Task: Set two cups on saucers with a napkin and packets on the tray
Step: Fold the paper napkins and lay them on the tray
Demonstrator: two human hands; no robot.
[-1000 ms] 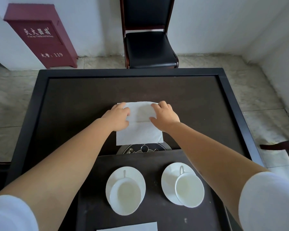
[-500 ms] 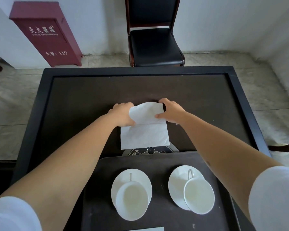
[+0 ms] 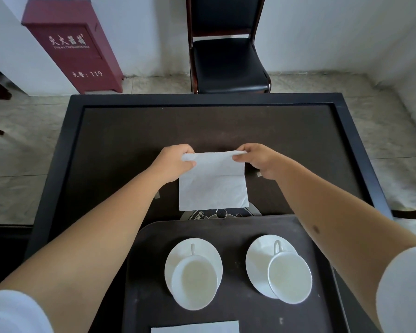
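Observation:
A white paper napkin (image 3: 213,186) lies on the dark table beyond the tray, its far edge lifted. My left hand (image 3: 174,162) pinches the far left corner and my right hand (image 3: 259,159) pinches the far right corner. The dark tray (image 3: 235,227) sits near me. On it stand two white cups, the left cup (image 3: 195,282) on its saucer (image 3: 178,255) and the right cup (image 3: 289,277) on its saucer (image 3: 257,260), handles pointing away from me. Another white napkin (image 3: 195,327) shows at the tray's near edge. No packets are visible.
The dark square table (image 3: 130,131) has a raised black rim. A round metal fitting (image 3: 221,213) in the tabletop peeks out between napkin and tray. A black chair (image 3: 226,61) stands behind the table and a red cabinet (image 3: 75,46) leans on the wall.
Both hands have taken the napkin's far edge by its corners and lifted it, pulling it taut; before, they lay pressing on the napkin. The cups have not moved.

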